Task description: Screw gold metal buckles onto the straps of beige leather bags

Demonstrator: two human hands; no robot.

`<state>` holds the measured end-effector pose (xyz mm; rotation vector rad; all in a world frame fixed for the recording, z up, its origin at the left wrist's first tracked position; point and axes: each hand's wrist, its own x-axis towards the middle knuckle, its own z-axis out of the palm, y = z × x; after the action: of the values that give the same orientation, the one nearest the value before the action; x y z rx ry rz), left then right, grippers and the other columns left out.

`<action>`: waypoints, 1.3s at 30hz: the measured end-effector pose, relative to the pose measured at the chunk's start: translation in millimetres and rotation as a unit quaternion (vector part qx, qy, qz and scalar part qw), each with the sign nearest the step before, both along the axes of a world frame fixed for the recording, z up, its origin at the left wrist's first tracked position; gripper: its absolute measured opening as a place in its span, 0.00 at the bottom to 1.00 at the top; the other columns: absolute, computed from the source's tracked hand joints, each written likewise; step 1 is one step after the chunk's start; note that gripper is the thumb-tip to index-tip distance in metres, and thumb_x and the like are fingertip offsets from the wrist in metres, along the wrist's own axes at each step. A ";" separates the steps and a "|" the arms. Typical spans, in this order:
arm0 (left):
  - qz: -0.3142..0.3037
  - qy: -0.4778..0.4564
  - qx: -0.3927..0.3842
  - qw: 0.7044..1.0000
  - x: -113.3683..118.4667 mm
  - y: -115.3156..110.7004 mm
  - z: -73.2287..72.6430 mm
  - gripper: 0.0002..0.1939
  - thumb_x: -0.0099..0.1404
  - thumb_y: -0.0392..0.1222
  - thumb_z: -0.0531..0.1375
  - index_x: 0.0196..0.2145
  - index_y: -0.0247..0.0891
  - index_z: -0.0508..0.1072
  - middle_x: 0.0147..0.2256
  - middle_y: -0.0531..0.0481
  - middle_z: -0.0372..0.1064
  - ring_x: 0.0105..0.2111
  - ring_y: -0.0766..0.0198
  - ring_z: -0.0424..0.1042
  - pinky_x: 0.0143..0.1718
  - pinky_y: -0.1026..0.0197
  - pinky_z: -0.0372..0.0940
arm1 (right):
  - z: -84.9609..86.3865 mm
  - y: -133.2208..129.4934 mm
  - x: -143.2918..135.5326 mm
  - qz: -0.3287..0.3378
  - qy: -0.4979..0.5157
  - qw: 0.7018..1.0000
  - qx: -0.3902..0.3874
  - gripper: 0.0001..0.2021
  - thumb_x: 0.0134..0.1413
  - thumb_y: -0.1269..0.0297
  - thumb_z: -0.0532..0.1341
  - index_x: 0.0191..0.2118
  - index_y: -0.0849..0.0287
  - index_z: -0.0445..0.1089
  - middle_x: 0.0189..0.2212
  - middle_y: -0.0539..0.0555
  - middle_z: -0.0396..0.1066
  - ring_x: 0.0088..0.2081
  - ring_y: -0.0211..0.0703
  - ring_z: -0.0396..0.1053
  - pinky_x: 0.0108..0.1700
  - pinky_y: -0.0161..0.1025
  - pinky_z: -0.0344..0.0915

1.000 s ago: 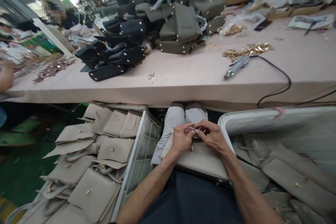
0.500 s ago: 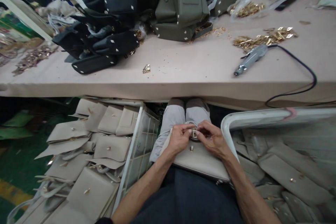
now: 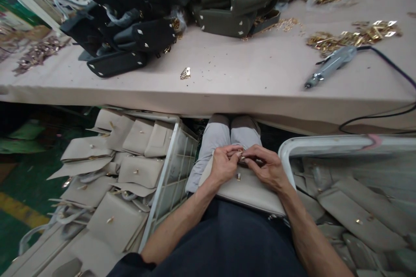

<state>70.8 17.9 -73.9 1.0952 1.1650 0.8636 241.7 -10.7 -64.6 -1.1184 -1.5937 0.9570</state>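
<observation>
A beige bag (image 3: 250, 187) lies across my lap, with a small metal turn-lock (image 3: 238, 176) on its front. Just beyond that lock, both hands meet over the bag's far edge. My left hand (image 3: 225, 165) is closed, thumb and forefinger pinching a small gold metal fitting (image 3: 242, 158). From the other side my right hand (image 3: 264, 166) pinches the same fitting between thumb and fingers. Fingertips cover most of the fitting, so its exact shape is hidden.
On the table (image 3: 227, 82) lie an electric screwdriver (image 3: 333, 66), a pile of gold fittings (image 3: 354, 37), black bags (image 3: 143, 37) and olive bags (image 3: 240, 0). A crate (image 3: 169, 169) of beige bags stands left, a white bin (image 3: 286, 149) with more bags right.
The view has shifted, so the table items sit higher and the screwdriver farther right. My hands remain together at the fitting, which is now more covered by my fingers.
</observation>
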 end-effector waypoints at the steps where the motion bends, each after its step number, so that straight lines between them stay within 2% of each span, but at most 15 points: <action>1: 0.006 -0.002 0.005 1.000 0.2 -0.3 0.2 0.13 0.63 0.33 0.64 0.45 0.29 0.81 0.41 0.39 0.82 0.40 0.55 0.82 0.42 0.61 0.77 | 1.3 0.0 -0.1 -0.002 0.012 1.000 -0.002 0.06 0.64 0.69 0.63 0.43 0.54 0.78 0.39 0.55 0.75 0.41 0.45 0.73 0.43 0.41 0.70; 10: -0.010 0.033 0.134 0.990 0.8 -6.1 7.9 0.12 0.67 0.34 0.61 0.45 0.33 0.82 0.42 0.42 0.82 0.42 0.57 0.82 0.48 0.59 0.76 | 9.4 -2.7 -2.7 -0.052 0.016 0.999 -0.006 0.03 0.62 0.67 0.66 0.40 0.56 0.79 0.35 0.54 0.75 0.35 0.42 0.72 0.36 0.38 0.68; 17: -0.041 0.038 0.125 0.991 -1.9 -10.0 9.4 0.14 0.68 0.33 0.59 0.48 0.33 0.81 0.42 0.43 0.82 0.40 0.58 0.81 0.44 0.60 0.75 | -2.7 -10.2 -7.1 -0.109 0.052 0.990 -0.069 0.03 0.60 0.64 0.68 0.39 0.56 0.78 0.33 0.52 0.72 0.30 0.39 0.71 0.31 0.35 0.69; 22: -0.054 0.052 0.131 0.989 -2.5 -10.9 7.5 0.15 0.68 0.34 0.59 0.48 0.33 0.81 0.43 0.43 0.81 0.40 0.58 0.81 0.43 0.61 0.75 | -6.0 -11.5 -8.1 -0.130 0.046 0.985 -0.100 0.06 0.58 0.62 0.69 0.38 0.57 0.78 0.33 0.53 0.73 0.30 0.40 0.72 0.30 0.35 0.70; 27: -0.043 0.053 0.114 0.991 -1.7 -11.2 7.7 0.13 0.68 0.38 0.61 0.47 0.31 0.80 0.41 0.42 0.82 0.40 0.58 0.81 0.42 0.61 0.74 | -5.2 -10.0 -8.6 -0.130 0.037 0.985 -0.106 0.07 0.58 0.59 0.70 0.38 0.57 0.79 0.32 0.54 0.74 0.29 0.41 0.72 0.29 0.36 0.71; 31: -0.045 0.091 0.114 0.988 -2.2 -11.2 11.3 0.13 0.69 0.36 0.59 0.47 0.32 0.80 0.37 0.44 0.81 0.34 0.60 0.80 0.35 0.63 0.72 | -2.8 -7.7 -8.4 -0.120 0.046 0.984 -0.120 0.09 0.58 0.57 0.70 0.38 0.58 0.80 0.31 0.54 0.74 0.28 0.41 0.71 0.29 0.37 0.70; 35: -0.046 0.120 0.120 0.984 -2.1 -11.7 15.8 0.12 0.68 0.36 0.59 0.47 0.33 0.78 0.32 0.47 0.80 0.28 0.62 0.77 0.31 0.64 0.69 | -0.1 -4.8 -6.7 -0.105 0.080 0.978 -0.160 0.14 0.57 0.54 0.70 0.42 0.59 0.79 0.31 0.54 0.73 0.27 0.41 0.71 0.28 0.37 0.72; 39: -0.047 0.167 0.129 0.976 -1.6 -11.4 16.9 0.13 0.67 0.35 0.60 0.49 0.34 0.74 0.26 0.51 0.78 0.22 0.64 0.71 0.28 0.64 0.65 | -1.6 -2.5 -5.6 -0.069 0.038 0.983 -0.168 0.11 0.60 0.56 0.66 0.40 0.59 0.79 0.31 0.53 0.72 0.26 0.39 0.68 0.27 0.36 0.68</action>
<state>69.2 6.5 -57.1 1.5417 1.2859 0.7911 236.2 -13.2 -66.2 -1.3861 -1.3028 1.1890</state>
